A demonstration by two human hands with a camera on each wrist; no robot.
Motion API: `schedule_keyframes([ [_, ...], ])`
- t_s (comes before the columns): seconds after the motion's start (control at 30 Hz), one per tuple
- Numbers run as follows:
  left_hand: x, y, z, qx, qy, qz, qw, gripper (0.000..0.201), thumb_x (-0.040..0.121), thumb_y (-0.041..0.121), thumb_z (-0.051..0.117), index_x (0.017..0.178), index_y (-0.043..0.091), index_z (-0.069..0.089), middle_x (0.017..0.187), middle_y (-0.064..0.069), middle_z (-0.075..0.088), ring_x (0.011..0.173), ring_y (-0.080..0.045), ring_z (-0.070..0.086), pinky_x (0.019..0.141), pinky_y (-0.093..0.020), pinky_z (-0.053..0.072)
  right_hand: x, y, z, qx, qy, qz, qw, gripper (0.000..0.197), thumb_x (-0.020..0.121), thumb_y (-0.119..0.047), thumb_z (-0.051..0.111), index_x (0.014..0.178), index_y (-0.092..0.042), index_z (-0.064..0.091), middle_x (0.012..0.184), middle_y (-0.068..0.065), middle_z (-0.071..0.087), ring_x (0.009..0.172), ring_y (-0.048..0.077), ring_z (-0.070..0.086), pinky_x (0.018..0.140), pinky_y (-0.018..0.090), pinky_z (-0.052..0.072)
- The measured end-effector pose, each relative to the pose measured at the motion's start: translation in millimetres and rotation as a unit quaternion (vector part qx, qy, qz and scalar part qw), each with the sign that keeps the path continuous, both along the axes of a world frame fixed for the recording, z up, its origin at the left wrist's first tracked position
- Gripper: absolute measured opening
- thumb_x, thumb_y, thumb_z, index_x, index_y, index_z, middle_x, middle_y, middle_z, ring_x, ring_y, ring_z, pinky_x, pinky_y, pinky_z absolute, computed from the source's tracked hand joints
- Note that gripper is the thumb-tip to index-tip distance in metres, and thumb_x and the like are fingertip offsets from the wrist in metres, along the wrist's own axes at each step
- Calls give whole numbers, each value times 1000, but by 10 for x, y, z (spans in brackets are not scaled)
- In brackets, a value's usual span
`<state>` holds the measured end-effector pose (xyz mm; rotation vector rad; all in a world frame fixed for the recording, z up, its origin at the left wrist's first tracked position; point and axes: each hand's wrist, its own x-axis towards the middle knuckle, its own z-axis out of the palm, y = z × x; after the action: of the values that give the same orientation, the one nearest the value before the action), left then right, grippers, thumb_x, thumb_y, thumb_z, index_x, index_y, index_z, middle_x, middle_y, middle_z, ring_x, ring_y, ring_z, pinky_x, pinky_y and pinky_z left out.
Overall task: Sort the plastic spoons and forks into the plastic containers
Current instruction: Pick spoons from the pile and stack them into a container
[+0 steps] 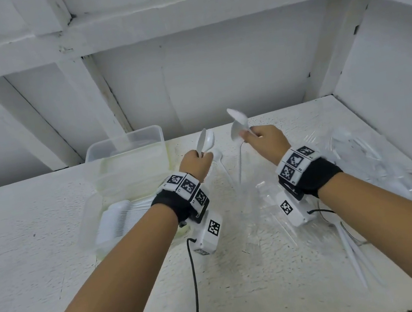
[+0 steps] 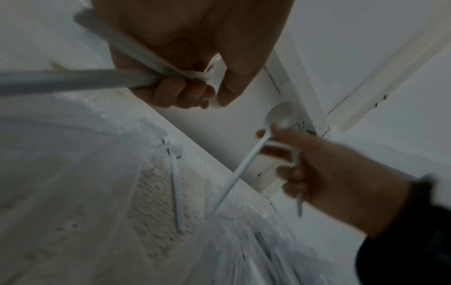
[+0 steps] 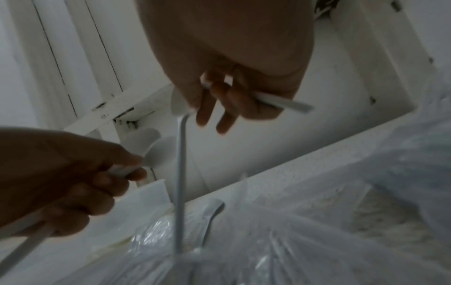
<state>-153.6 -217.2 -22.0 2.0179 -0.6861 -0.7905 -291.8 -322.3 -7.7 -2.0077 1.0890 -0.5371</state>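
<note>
Left hand (image 1: 196, 163) grip curled round spoons (image 1: 205, 139), right hand (image 1: 268, 139) likewise.

**White all over, plus some plastic wrap**

A rough white-painted table (image 1: 54, 260) is backed by white wooden wall framing (image 1: 150, 16). Crinkled clear plastic wrapping (image 1: 270, 210) is spread over the table's right side. A thin black cable (image 1: 193, 279) is draped across it.

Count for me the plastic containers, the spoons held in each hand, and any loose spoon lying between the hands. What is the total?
Plastic containers: 2
Spoons in the left hand: 2
Spoons in the right hand: 2
Loose spoon: 1
Total: 7
</note>
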Motion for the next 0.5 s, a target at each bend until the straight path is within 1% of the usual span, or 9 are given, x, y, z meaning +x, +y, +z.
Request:
schedule_keyframes([
  [0.1, -53, -147, -53, 81, -81, -39, 993, 37, 90, 28, 54, 60, 13, 39, 58, -1, 40, 50, -14, 37, 47, -22, 27, -79, -29, 128, -42, -73, -74, 994, 39, 100, -32, 36, 103, -1, 59, 71, -1, 56, 57, 7, 45, 53, 22, 38],
  [0.13, -65, -190, -71, 101, -103, -40, 989, 38, 90, 31, 54, 60, 13, 40, 58, -1, 42, 50, -14, 39, 47, -22, 28, -86, -40, 174, -29, -105, -97, 989, 35, 101, -30, 33, 109, -3, 55, 71, -4, 55, 59, 5, 49, 57, 24, 45],
  [0.2, -90, -262, -104, 125, -134, -36, 982, 41, 92, 35, 51, 59, 13, 42, 59, -1, 46, 49, -14, 41, 46, -21, 28, -118, -50, 260, 43, -182, -115, 976, 32, 102, -27, 28, 120, -7, 45, 69, 0, 57, 62, 11, 58, 66, 32, 55],
  [0.23, -104, -290, -117, 134, -152, -35, 979, 42, 93, 35, 49, 58, 12, 41, 58, -2, 46, 48, -14, 41, 45, -21, 28, -139, -46, 285, 85, -211, -114, 967, 30, 103, -27, 26, 122, -10, 42, 67, 3, 57, 60, 15, 60, 65, 34, 57],
  [0.3, -150, -341, -142, 165, -187, -54, 967, 42, 95, 31, 48, 59, 10, 42, 58, -2, 45, 48, -16, 41, 46, -20, 28, -187, -23, 302, 140, -223, -120, 957, 23, 103, -28, 25, 117, -17, 39, 63, 7, 51, 50, 19, 56, 53, 31, 56],
  [0.33, -186, -361, -130, 181, -201, -76, 960, 34, 94, 26, 49, 65, 8, 46, 62, -3, 47, 51, -19, 44, 49, -21, 31, -210, -7, 297, 152, -216, -129, 956, 21, 103, -29, 25, 115, -18, 38, 61, 6, 47, 46, 17, 50, 46, 27, 51],
  [0.4, -262, -390, -93, 216, -232, -129, 940, 18, 92, 22, 52, 89, 5, 57, 77, -6, 54, 66, -23, 52, 59, -25, 40, -256, -3, 246, 165, -195, -142, 956, 22, 102, -32, 25, 112, -19, 39, 58, 3, 36, 42, 12, 34, 37, 18, 35],
  [0.43, -288, -398, -93, 231, -252, -152, 927, 20, 91, 20, 53, 102, 3, 56, 84, -7, 57, 73, -25, 55, 65, -27, 43, -282, -7, 209, 171, -176, -137, 960, 21, 101, -32, 26, 109, -19, 40, 58, 2, 32, 42, 10, 29, 35, 16, 28],
  [0.5, -346, -390, -87, 256, -278, -180, 908, 28, 91, 15, 53, 116, 1, 51, 98, -11, 60, 86, -26, 59, 76, -30, 48, -346, -12, 135, 176, -121, -106, 971, 18, 100, -30, 32, 98, -15, 42, 60, 0, 32, 45, 9, 29, 36, 18, 26],
])
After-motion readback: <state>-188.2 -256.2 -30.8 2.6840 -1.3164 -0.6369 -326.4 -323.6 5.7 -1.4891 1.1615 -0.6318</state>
